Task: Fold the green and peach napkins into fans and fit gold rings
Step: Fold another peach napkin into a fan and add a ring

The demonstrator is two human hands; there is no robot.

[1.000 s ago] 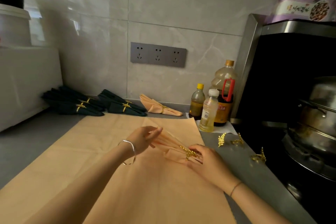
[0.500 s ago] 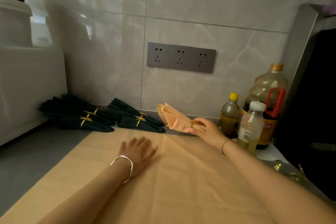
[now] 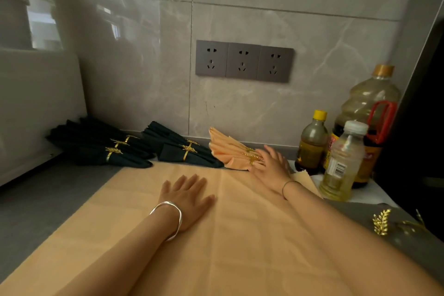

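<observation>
My right hand (image 3: 271,166) has no grip on anything: its fingers are straight and laid against the ringed end of the peach fans (image 3: 225,149), which lie stacked at the back of the surface (image 3: 48,199) by the wall. My left hand (image 3: 189,196) is released too, palm flat on the spread peach cloth (image 3: 240,235). Just left of the peach fans sit the green fans (image 3: 168,151) in two piles, each fan banded in gold, and off to my right a loose gold ring (image 3: 381,221) lies near the bottles (image 3: 341,163).
</observation>
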